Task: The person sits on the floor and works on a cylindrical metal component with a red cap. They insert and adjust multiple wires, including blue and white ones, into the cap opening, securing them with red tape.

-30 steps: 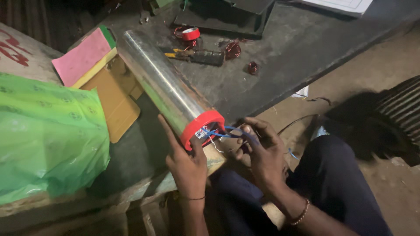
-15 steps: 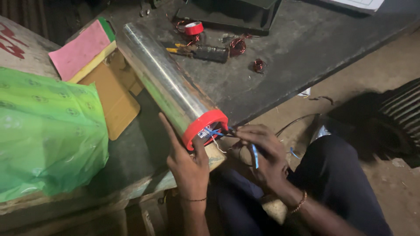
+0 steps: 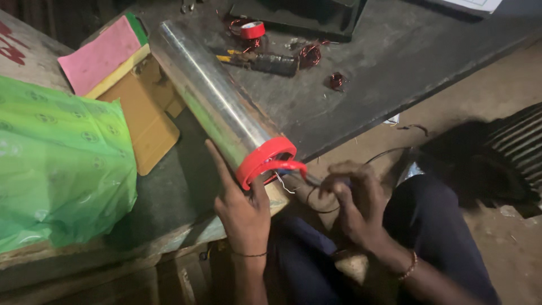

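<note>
A long steel cylinder [image 3: 212,93] is laid slanting across the dark desk [image 3: 395,62], its near end, fitted with a red end cap [image 3: 265,160], projecting past the desk's near edge. The left hand [image 3: 244,212] is raised from below, its forefinger stretched flat along the cylinder's side and its thumb pressed against the red end cap. The right hand [image 3: 353,200], just right of the cap, is curled shut, its fingers pinched around thin wires [image 3: 282,181] led out of the cap.
</note>
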